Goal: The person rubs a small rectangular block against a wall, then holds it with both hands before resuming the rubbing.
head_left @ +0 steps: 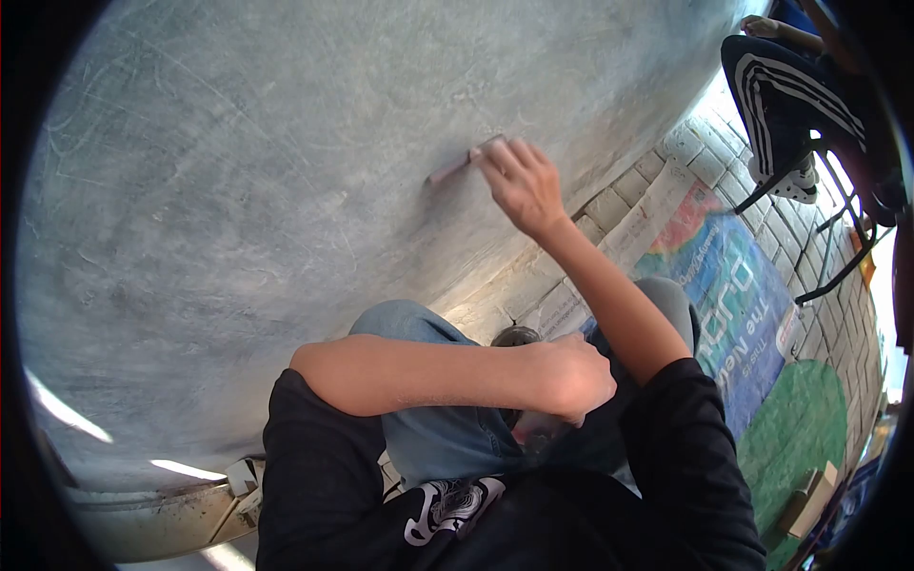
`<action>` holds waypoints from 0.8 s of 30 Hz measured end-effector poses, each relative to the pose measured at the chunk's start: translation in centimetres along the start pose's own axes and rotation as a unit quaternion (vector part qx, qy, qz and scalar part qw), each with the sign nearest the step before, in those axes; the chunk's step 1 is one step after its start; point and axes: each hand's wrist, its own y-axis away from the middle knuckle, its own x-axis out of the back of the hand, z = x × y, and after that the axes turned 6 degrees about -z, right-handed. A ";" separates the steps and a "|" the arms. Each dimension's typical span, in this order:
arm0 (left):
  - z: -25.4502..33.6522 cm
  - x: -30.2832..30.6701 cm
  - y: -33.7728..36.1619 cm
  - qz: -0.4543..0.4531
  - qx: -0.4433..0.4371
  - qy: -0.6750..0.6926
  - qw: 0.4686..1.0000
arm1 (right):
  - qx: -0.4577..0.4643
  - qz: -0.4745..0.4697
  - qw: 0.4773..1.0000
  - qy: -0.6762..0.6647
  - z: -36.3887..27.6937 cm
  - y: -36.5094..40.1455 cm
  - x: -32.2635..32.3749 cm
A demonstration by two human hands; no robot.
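Observation:
My right hand (pixel 522 186) is raised against a grey, scratched wall surface (pixel 257 181), its fingers closed and slightly blurred. From them a short, flat brownish bar (pixel 449 169) sticks out to the left, lying close along the wall; its exact kind is unclear. My left forearm crosses over my lap, and the left hand (pixel 573 379) is curled above my knees with its fingers mostly hidden underneath. Just below that hand shows a reddish, partly see-through thing (pixel 535 433), largely covered by the arm and the jeans (pixel 433 438).
Printed banner sheet (pixel 743 314) and a green round mat (pixel 800 447) cover the brick paving (pixel 628 186) on the right. A person in striped trousers (pixel 795 90) sits there on a metal-legged chair (pixel 838 276). Cardboard pieces (pixel 246 485) stand at lower left.

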 end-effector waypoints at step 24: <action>-0.1 -0.5 -0.1 -0.001 -0.009 -0.023 1.000 | -0.012 0.014 1.000 -0.006 2.0 -1.0 0.3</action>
